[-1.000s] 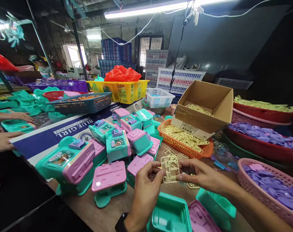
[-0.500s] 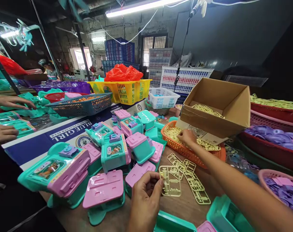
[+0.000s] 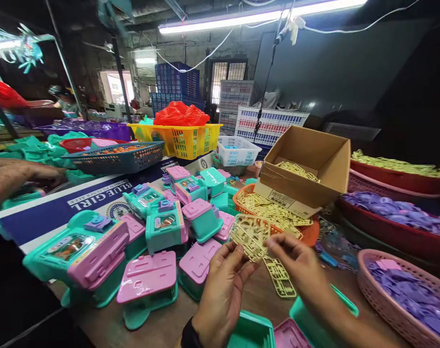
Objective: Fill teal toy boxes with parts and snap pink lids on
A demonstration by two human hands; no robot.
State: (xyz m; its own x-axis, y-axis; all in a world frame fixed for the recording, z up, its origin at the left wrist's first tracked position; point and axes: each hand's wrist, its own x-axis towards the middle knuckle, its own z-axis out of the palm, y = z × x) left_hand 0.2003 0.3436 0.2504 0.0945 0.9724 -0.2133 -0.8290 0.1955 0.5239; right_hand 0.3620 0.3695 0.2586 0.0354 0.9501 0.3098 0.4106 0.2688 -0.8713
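Holding a cream parts frame [image 3: 251, 236] up between both hands, the person has it off the counter [image 3: 162, 328] and level with the near rim of the orange basket [image 3: 309, 236]. The left hand [image 3: 223, 282] is clenched on its lower left edge, thumb over fingers; the right hand [image 3: 296, 261] pinches the opposite edge. Whether one frame or several lie stacked in that grip cannot be told. As a judgement, the step in hand is a fresh frame taken up and squared between the hands. Whatever is done with it next calls for a light, even grip, since the thin bars look easy to bend or snap.

A second frame [image 3: 280, 280] lies flat on the counter just below the hands. The orange basket is heaped with the same cream frames, and a cardboard box [image 3: 314, 159] rests tilted on its far side with more inside. At the right, a pink basket [image 3: 383, 297] and a red basin [image 3: 387, 227] hold purple pieces. A farther basin [image 3: 397, 176] holds pale frames. Teal-and-pink toy cases [image 3: 162, 222] crowd the counter's left half — behind them a yellow basket [image 3: 185, 140] carries a red bag.
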